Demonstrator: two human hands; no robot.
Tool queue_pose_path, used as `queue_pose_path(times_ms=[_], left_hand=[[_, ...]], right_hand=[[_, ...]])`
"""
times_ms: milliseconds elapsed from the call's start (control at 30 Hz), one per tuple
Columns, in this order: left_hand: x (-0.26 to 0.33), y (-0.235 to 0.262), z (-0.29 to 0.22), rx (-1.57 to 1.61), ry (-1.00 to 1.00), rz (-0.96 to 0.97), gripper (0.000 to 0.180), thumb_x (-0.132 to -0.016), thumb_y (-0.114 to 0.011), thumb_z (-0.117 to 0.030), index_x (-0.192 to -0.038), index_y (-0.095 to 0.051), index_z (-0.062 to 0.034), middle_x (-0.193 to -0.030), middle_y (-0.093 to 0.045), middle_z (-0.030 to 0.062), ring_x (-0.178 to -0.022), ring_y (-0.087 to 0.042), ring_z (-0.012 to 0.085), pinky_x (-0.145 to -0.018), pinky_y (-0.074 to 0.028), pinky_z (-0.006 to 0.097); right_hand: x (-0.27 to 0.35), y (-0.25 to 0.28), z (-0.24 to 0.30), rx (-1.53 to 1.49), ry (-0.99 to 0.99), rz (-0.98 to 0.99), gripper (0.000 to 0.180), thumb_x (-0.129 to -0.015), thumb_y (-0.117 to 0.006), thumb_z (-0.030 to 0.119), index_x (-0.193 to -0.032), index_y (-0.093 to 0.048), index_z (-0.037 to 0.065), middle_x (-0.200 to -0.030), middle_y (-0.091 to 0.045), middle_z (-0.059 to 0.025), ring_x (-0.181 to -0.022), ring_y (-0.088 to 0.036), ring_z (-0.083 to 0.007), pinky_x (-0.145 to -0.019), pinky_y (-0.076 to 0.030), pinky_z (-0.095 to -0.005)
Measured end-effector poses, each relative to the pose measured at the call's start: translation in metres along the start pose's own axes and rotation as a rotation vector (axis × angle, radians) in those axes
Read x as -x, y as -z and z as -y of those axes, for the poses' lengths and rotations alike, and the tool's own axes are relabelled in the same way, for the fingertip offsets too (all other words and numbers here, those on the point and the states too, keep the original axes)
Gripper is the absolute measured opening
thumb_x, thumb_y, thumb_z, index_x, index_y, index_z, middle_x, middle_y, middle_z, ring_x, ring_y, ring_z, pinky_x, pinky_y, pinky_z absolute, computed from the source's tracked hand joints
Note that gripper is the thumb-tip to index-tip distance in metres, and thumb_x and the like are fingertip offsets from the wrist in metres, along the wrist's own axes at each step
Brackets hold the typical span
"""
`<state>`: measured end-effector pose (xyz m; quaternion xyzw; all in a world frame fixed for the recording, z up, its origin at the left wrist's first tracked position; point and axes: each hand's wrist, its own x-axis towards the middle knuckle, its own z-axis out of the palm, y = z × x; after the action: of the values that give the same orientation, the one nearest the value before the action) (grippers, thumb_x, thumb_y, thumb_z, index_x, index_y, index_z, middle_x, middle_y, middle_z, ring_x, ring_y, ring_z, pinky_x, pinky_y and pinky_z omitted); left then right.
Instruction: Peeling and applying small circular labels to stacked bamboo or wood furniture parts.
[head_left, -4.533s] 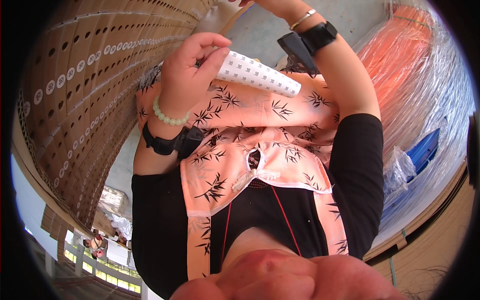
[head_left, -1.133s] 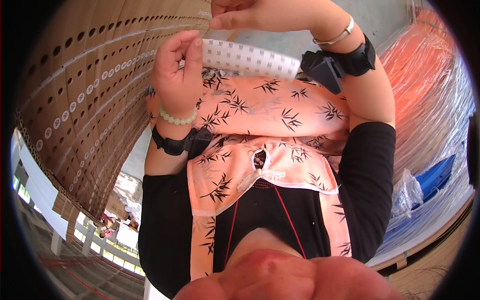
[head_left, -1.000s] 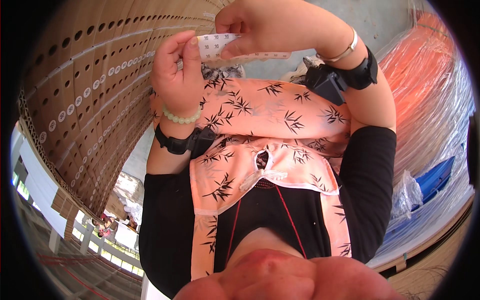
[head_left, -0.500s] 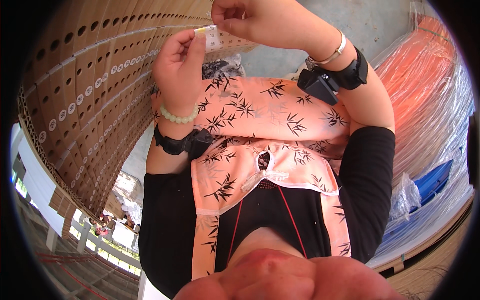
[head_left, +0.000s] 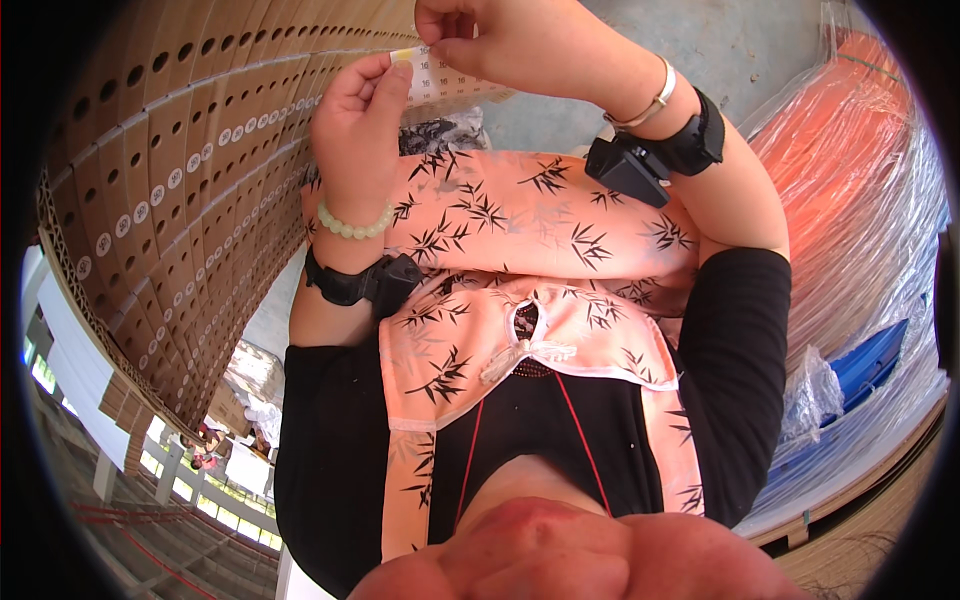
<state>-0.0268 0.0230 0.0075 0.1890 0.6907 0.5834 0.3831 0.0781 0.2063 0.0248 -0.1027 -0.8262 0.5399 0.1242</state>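
Note:
A white sheet of small printed stickers [head_left: 445, 86], with a yellowish patch at its upper left corner, is up at the top of the view. My left hand [head_left: 355, 122] pinches that corner between thumb and fingers. My right hand [head_left: 515, 45] is closed, thumb against curled fingers, right at the sheet's upper edge. Whatever its fingertips hold, if anything, is too small to tell. To the left rises a stack of brown cardboard pieces [head_left: 190, 110] with punched holes, several bearing round white stickers [head_left: 140, 213] in rows.
Clear plastic film [head_left: 800, 200] wraps a bundle of orange material [head_left: 840, 110] on the right, with a blue object [head_left: 865, 365] below it. A peach apron with dark leaf prints [head_left: 540, 215] covers my lap. Grey floor [head_left: 560, 125] shows beyond.
Both hands have shifted very slightly, my right hand and forearm a little to the left. The sheet stays between them, and my left hand keeps its pinch.

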Motion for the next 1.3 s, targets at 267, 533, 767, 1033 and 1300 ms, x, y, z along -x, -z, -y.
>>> queue_pose_path(times_ms=[267, 533, 767, 1033, 1300], left_hand=[[-0.001, -0.002, 0.0, 0.064, 0.009, 0.006, 0.018, -0.094, -0.062, -0.006, -0.109, -0.06, 0.0046, -0.096, -0.067, 0.0045, -0.083, -0.06, 0.0059, -0.074, -0.047, 0.019], [-0.004, -0.002, 0.002, 0.037, 0.058, -0.034, 0.018, -0.094, -0.063, -0.008, -0.107, -0.061, 0.0047, -0.093, -0.067, 0.0029, -0.079, -0.059, 0.0041, -0.068, -0.046, 0.017], [-0.006, 0.003, 0.004, 0.057, 0.141, 0.029, 0.021, -0.095, -0.062, -0.011, -0.111, -0.06, 0.0029, -0.097, -0.067, 0.0043, -0.082, -0.06, 0.0059, -0.072, -0.046, 0.02], [0.016, 0.004, -0.013, 0.065, 0.249, 0.124, 0.015, -0.094, -0.062, -0.005, -0.106, -0.062, 0.0025, -0.094, -0.067, 0.0033, -0.083, -0.061, 0.0054, -0.074, -0.049, 0.02], [0.037, 0.038, -0.019, 0.113, 0.224, 0.285, 0.015, -0.095, -0.056, -0.004, -0.109, -0.059, 0.0022, -0.097, -0.064, 0.0065, -0.087, -0.062, 0.012, -0.081, -0.05, 0.027]], right_hand=[[-0.001, -0.003, 0.0, -0.084, -0.129, -0.006, 0.005, -0.074, -0.06, 0.006, -0.077, -0.057, 0.001, -0.067, -0.061, -0.0181, -0.066, -0.062, -0.0369, -0.06, -0.049, -0.0422], [0.003, -0.01, 0.0, -0.041, -0.076, -0.085, 0.005, -0.075, -0.059, 0.006, -0.077, -0.058, 0.001, -0.07, -0.062, -0.0178, -0.068, -0.062, -0.0368, -0.062, -0.049, -0.042], [0.003, -0.018, -0.007, -0.008, 0.023, -0.075, 0.007, -0.075, -0.058, 0.006, -0.079, -0.058, 0.001, -0.073, -0.061, -0.018, -0.072, -0.061, -0.0381, -0.065, -0.049, -0.042], [-0.006, 0.016, -0.038, -0.134, -0.141, 0.006, 0.008, -0.074, -0.059, 0.006, -0.08, -0.061, 0.001, -0.073, -0.063, -0.0139, -0.07, -0.061, -0.026, -0.068, -0.05, -0.0362], [-0.005, -0.047, -0.116, -0.034, -0.101, -0.085, 0.01, -0.077, -0.059, 0.012, -0.08, -0.059, 0.002, -0.077, -0.062, -0.0197, -0.076, -0.06, -0.039, -0.068, -0.048, -0.0437]])
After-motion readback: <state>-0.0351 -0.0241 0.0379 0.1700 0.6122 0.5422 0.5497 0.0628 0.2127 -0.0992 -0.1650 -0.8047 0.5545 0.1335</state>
